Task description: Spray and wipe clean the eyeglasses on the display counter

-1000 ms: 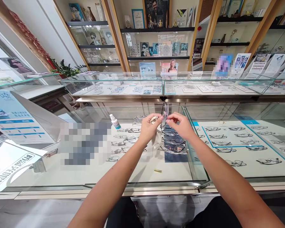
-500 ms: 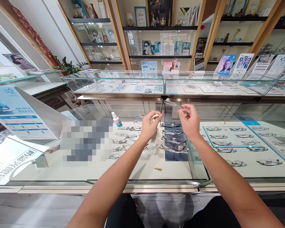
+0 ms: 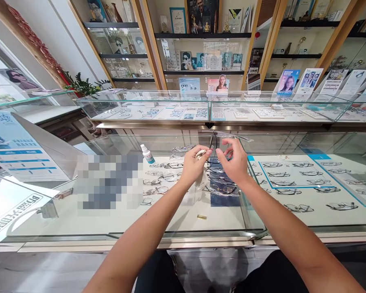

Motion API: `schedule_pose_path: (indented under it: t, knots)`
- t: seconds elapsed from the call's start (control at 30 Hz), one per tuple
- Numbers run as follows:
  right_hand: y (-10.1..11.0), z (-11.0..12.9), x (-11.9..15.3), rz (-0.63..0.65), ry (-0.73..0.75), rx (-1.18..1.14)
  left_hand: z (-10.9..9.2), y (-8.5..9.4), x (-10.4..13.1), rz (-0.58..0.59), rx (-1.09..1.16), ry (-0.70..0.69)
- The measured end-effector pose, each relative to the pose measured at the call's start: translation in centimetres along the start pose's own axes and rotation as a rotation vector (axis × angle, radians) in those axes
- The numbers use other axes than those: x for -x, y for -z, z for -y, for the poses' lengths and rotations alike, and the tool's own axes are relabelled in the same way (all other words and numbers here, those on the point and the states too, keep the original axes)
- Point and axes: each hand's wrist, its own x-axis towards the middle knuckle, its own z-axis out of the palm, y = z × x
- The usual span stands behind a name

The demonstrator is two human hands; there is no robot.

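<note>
My left hand [image 3: 195, 163] is closed on a pair of glasses [image 3: 215, 142], held up above the glass counter. Its dark, thin parts rise past my fingertips, and a clear part reaches to the right behind my other hand. A pale crumpled cloth [image 3: 200, 154] is tucked in the same hand, its lower end seeming to hang beneath. Close by on the right, my right hand [image 3: 235, 162] has its thumb and fingers apart, curved toward the glasses; whether it touches them I cannot tell. Under the hands, several eyeglass frames [image 3: 222, 189] lie in rows on a dark blue mat [image 3: 225, 201].
A white spray bottle [image 3: 147, 154] stands left of my hands. Nearer me lies a small gold-coloured piece [image 3: 201, 217]. More frames sit on a blue-edged tray [image 3: 295, 187] to the right. A blue-and-white sign [image 3: 24, 150] stands at left; a second glass showcase [image 3: 152, 101] runs behind.
My right hand has moved left and come off the right end of the glasses, its fingers spreading. My left hand still has the glasses and cloth, shifted slightly right.
</note>
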Motion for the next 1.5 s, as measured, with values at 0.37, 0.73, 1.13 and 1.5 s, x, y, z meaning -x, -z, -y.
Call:
schedule_pose_path:
  t: [0.37, 0.73, 1.13, 1.5]
  knots:
    - [-0.2, -0.3, 0.0, 0.052, 0.002, 0.100, 0.1, -0.5, 0.3, -0.033, 0.026, 0.031]
    - [0.1, -1.7, -0.5, 0.058, -0.086, 0.259, 1.5, 1.4, -1.6, -0.218, 0.118, 0.092]
    - [-0.5, -1.5, 0.1, 0.162, -0.081, 0.386, 1.4, 2.0, -2.0, -0.230, 0.094, 0.095]
    - [-2.2, -0.6, 1.5, 0.288, 0.035, 0.020, 0.5, 0.6, -0.9, 0.087, 0.128, 0.084]
